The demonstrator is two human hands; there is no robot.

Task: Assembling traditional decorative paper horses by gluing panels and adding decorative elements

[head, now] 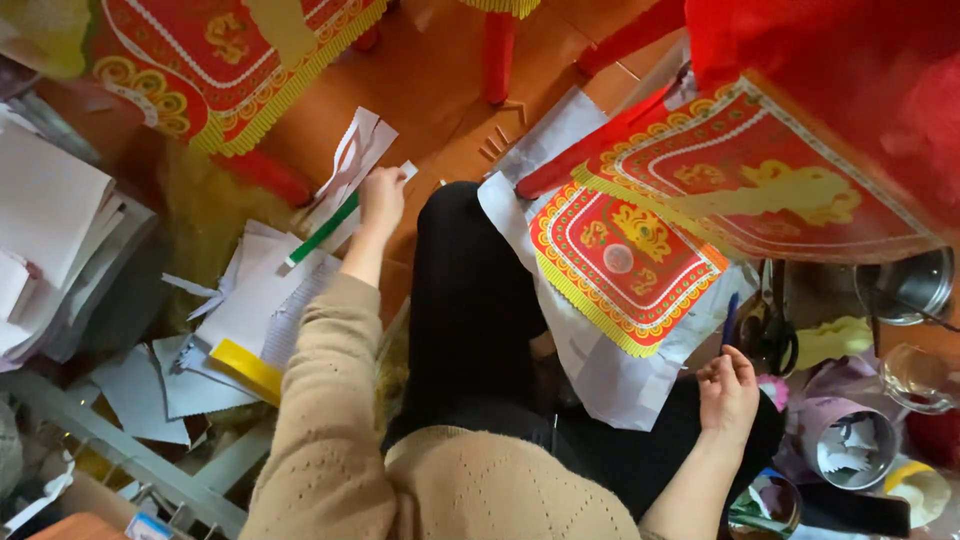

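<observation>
The person sits on the orange floor (pixel 440 90) with work spread on both sides. The left hand (pixel 381 197) is stretched out to a loose heap of white cut paper sheets (pixel 262 290) and is closed on the top of a slim green stick-like tool (pixel 322 231), perhaps a pen, its exact kind hard to tell. The right hand (pixel 727 388) is raised beside the knee, fingers curled around a thin dark blue pen (pixel 730 318).

One red and gold fringed paper panel (pixel 622 262) lies finished-looking across the black-trousered lap on white backing paper (pixel 610 375); larger red and gold panels (pixel 770 180) lie above it. The white sheets look cut but not yet mounted.

Crowding the right: black-handled scissors (pixel 770 325), a steel pot (pixel 905 285), a round tub of paper scraps (pixel 845 445). A yellow block (pixel 245 368) lies at the heap's near edge.
</observation>
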